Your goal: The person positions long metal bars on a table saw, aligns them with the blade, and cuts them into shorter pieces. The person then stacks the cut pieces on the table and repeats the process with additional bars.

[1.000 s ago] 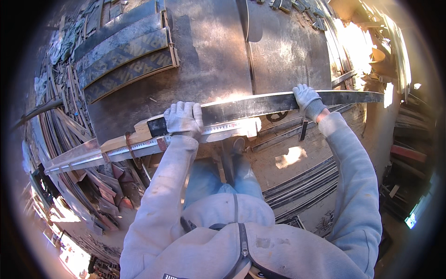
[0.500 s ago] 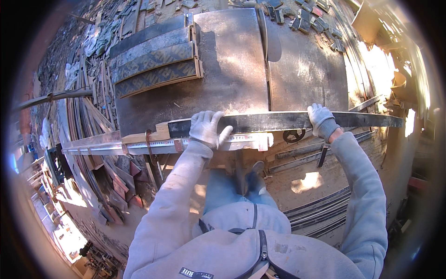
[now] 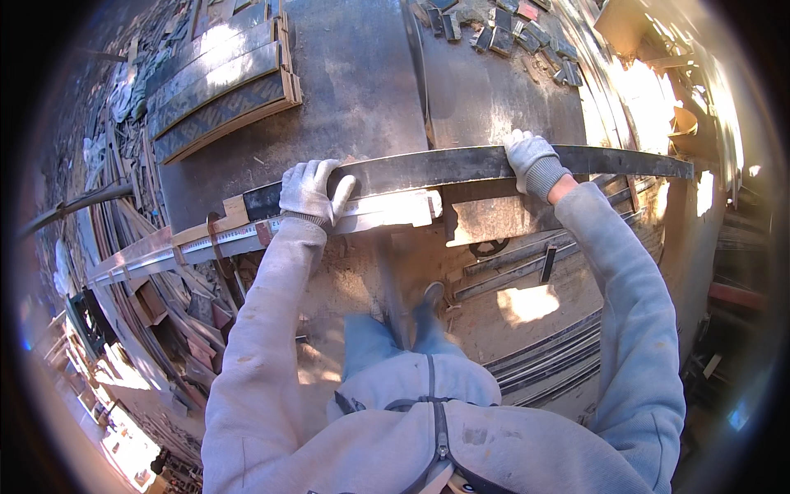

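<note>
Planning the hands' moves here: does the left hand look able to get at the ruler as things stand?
Probably yes: the left hand rests on the dark board, and the ruler runs close by on the near side, partly bare to the left. The hand would likely have to leave the board first.

Floor (image 3: 481, 339) dusty brown, w/ a bright sun patch (image 3: 527, 305) right of ctr; stack of long dk strips (image 3: 551, 360) lies near right. Far ctr: wide brown worktop (image 3: 354, 90), dappled w/ light, 2 panels w/ dk seam btwn, small dk blocks (image 3: 500, 39) strewn by far edge. Left side = messy scrap boards (image 3: 188, 339), plus a grey pole (image 3: 90, 199) sticking in from left edge. Strong sun glare (image 3: 646, 95) far right, another bright spot (image 3: 132, 440) near left; right edge mostly in shade, blurry.
</note>
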Motion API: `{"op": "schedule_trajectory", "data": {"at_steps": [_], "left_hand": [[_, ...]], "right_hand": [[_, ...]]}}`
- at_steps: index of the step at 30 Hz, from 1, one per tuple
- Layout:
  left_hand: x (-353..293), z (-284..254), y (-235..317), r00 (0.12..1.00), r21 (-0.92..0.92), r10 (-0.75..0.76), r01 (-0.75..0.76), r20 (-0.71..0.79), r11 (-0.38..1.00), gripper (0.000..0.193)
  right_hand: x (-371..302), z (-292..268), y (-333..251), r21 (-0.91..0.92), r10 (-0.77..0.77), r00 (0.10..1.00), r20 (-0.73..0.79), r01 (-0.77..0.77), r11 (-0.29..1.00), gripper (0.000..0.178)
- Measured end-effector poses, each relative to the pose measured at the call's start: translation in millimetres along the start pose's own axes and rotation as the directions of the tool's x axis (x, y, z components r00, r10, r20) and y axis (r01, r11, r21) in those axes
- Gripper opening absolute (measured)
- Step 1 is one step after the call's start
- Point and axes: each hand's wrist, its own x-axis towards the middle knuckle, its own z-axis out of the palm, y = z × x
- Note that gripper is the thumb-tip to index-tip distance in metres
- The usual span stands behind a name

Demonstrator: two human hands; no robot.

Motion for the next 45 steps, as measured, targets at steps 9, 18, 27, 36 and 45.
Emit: {"op": "schedule_trajectory", "data": {"at_steps": [9, 18, 27, 36, 45], "left_hand": [[-5.5, 5.4, -4.4, 1.000, 0.007, 0.003, -0.003, 0.003, 1.000, 0.031], [-6.3, 10.7, -8.2, 1.000, 0.027, -0.001, 0.001, 0.009, 1.000, 0.029], [-11.9, -10.4, 2.9, 0.979, 0.182, 0.101, -0.134, 0.177, 0.974, 0.103], [-17.9, -19.5, -13.5, 0.865, 0.299, 0.223, -0.380, 0.449, 0.875, 0.147], [-14.7, -19.0, -16.0, 0.876, 0.224, 0.203, -0.324, 0.438, 0.919, 0.130]], "right_hand": [[0.8, 3.4, -33.6, 0.065, -0.045, 0.985, -0.169, 0.056, 0.996, 0.057], [-2.2, 5.6, -39.1, 0.094, 0.067, 0.984, -0.168, -0.051, 0.994, 0.058], [-6.9, 3.7, -42.2, 0.111, 0.075, 0.968, -0.238, -0.049, 0.993, 0.057], [-3.9, 5.5, -39.9, 0.087, 0.062, 0.977, -0.204, -0.045, 0.995, 0.069], [-5.9, 3.4, -39.2, 0.022, 0.048, 0.968, -0.245, -0.044, 0.999, 0.055]]}}
